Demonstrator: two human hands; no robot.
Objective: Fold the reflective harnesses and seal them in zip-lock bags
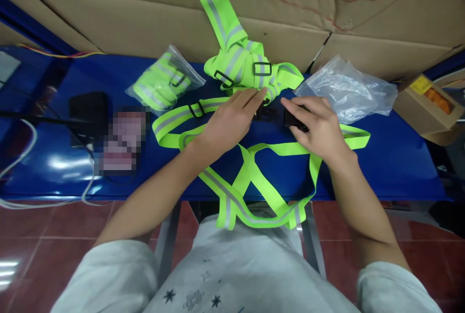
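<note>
At the centre of the frame, the person's left hand lies palm down, its forearm slanting up from the lower left, with the fingers stretched together toward the upper right. The fingertips reach the near edge of the bundled straps; whether they pinch anything cannot be told. Right of centre, the right hand is bent at the wrist and points to the upper left, its thumb and fingers closed around a black buckle, the index finger extended above it.

The lime-and-grey harness spreads across the blue table below and between the hands, its lower loop hanging over the near edge.

At the upper left, a clear zip bag contains a folded lime strap. A crumpled clear bag lies at the upper right. Beside it, at the right edge, an open cardboard box shows something orange inside.
</note>
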